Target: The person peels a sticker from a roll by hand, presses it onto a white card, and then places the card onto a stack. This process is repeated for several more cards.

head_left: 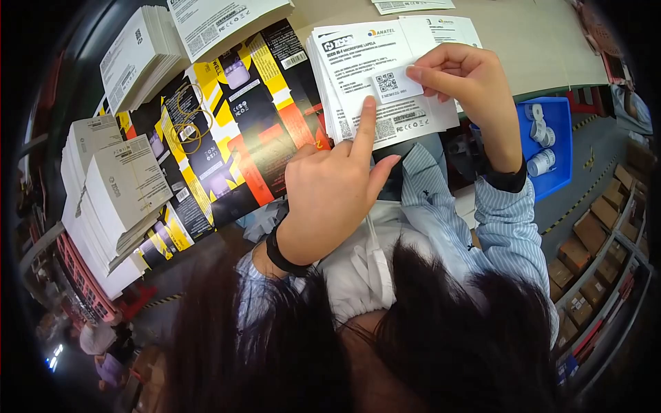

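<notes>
- While the left hand (330,199) rests on a stack of white printed sheets (375,82), its pointing finger presses the lower edge of a small white sticker (394,84); its other fingers are curled in, gripping nothing.
- On the sticker's right end, the right hand (468,79) pinches it between thumb and finger.
- Both hands meet at the sticker, close together, near the desk's (523,48) front edge.
- Left of the stack, flat black, yellow and orange box sheets (227,131) lie spread out, with some rubber bands (186,124) on top.
- More white paper stacks (113,199) sit by the desk's left edge, and another white stack (141,58) is at the far left corner. Their print is too small to make out.
- Past the desk's right edge, a blue bin (561,144) holds white rolls (540,162); the right arm hides part of it.
- Dark hair (385,344) fills the bottom of the view and hides what is below.
- Brown boxes on shelves (592,255) show at the right, bent and blurry near the rim.
</notes>
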A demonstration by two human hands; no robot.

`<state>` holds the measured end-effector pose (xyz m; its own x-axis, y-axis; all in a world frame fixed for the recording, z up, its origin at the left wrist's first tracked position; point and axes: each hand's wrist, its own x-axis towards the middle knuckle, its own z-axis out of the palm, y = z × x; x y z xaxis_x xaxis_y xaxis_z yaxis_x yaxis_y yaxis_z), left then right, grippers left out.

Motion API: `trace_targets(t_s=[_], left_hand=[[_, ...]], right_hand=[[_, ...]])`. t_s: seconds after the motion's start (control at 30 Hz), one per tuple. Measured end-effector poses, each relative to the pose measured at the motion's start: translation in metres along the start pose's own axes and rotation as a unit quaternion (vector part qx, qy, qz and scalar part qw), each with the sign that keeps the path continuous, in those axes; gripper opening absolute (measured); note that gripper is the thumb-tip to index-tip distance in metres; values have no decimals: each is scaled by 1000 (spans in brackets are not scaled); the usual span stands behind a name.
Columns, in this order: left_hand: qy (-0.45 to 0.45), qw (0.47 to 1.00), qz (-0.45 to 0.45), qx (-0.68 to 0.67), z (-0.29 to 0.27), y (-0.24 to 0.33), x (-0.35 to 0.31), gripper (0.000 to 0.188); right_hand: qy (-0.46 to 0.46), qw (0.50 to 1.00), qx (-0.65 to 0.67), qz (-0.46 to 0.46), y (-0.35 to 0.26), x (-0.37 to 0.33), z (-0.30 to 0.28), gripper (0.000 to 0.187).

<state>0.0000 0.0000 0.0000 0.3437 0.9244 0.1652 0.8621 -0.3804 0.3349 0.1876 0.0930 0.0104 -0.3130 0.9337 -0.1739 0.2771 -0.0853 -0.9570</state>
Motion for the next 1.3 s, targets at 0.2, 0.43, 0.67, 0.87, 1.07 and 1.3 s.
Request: trace_targets(t_s=[0.2, 0.43, 0.67, 0.87, 1.07, 1.3], left_hand=[[11, 1000, 9, -23, 2, -2, 1, 65], [6, 1000, 9, -22, 3, -2, 1, 65], [13, 1000, 8, -23, 3, -2, 0, 64], [10, 1000, 6, -18, 3, -1, 0, 64], [16, 1000, 9, -19, 3, -2, 0, 64], [8, 1000, 9, -20, 6, -1, -2, 64]], right_hand=[[6, 1000, -7, -1, 0, -1, 3, 13], [12, 1000, -20, -5, -1, -1, 4, 14], [11, 999, -42, -25, 4, -1, 5, 14], [43, 993, -101, -43, 6, -2, 9, 18], [97, 940, -327, -30, -3, -9, 28, 37], [158, 838, -477, -213, 8, -7, 34, 84]])
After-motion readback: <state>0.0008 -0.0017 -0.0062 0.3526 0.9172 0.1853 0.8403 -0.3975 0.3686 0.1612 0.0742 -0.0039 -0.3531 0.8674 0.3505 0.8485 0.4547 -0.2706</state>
